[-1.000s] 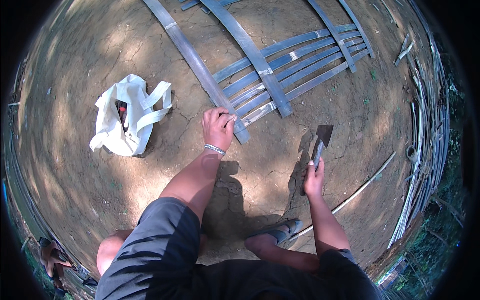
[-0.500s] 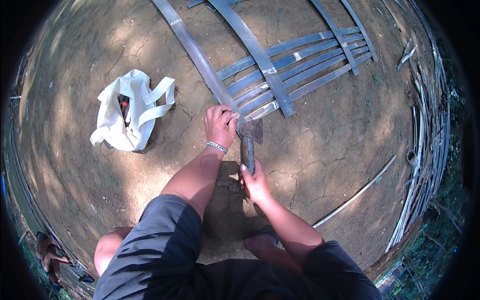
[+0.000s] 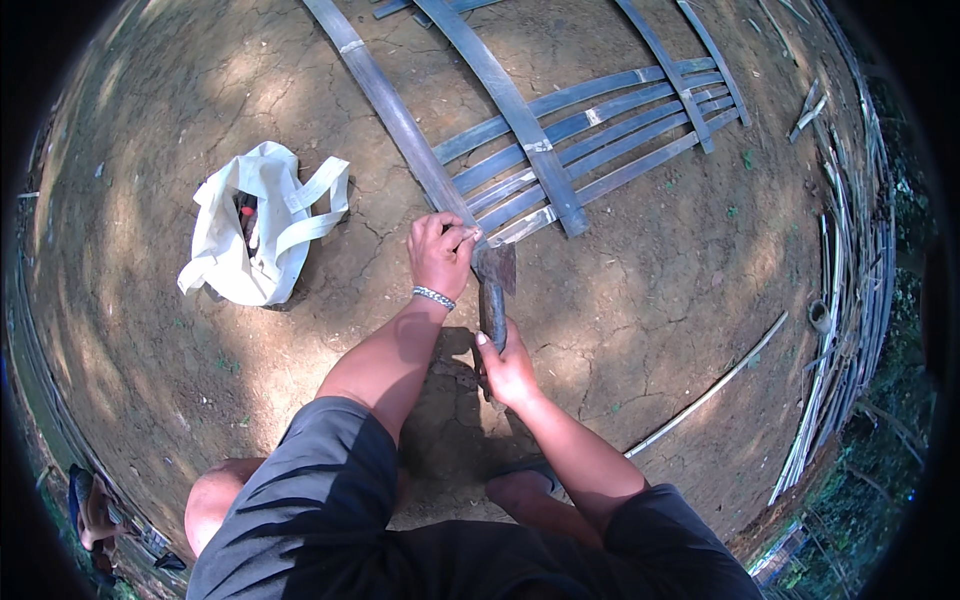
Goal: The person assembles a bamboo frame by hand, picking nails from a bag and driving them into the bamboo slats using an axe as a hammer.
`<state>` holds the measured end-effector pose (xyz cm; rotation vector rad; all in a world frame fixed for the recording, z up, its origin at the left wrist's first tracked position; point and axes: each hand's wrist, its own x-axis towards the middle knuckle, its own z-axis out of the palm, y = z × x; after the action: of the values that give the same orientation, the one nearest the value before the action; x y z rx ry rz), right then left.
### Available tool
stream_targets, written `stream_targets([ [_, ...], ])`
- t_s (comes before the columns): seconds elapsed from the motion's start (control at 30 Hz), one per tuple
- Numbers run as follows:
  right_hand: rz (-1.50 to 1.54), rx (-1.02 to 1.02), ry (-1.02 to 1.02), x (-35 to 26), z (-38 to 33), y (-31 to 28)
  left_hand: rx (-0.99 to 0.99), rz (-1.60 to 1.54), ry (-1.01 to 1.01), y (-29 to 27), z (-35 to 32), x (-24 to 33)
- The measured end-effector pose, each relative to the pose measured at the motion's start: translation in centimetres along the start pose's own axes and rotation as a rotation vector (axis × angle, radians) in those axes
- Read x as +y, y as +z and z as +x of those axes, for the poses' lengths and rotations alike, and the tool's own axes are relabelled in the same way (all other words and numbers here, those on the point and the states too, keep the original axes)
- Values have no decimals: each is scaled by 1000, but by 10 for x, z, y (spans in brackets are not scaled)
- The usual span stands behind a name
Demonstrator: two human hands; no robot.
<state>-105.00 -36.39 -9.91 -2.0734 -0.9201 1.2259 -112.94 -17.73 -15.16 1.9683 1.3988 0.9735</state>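
The right hand grips the heavy, sharp dark metal chopping knife tight by its handle, while the left hand pinches the long, stiff grey bamboo strip.

- Outdoor work yard, rural, bare cracked dirt ground in dappled sun.
- Split bamboo slats laid out in a lattice on the earth.
- More bamboo strips piled along the edge.
- White cloth bag dropped on the dirt.
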Motion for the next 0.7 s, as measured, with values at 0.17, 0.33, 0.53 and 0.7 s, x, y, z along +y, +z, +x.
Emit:
stream_targets([
  [0.17,-98,82,-159,11,1,1,-21,27,12,0,-1,1],
  [0.33,175,-76,217,-47,-6,-24,-22,50,21,-2,1,-1],
  [0.53,161,-2,39,-56,2,-34,-40,57,16,-2,1,2],
  [0.7,85,-1,-43,-57,15,-33,-46,47,6,-2,0,2],
])
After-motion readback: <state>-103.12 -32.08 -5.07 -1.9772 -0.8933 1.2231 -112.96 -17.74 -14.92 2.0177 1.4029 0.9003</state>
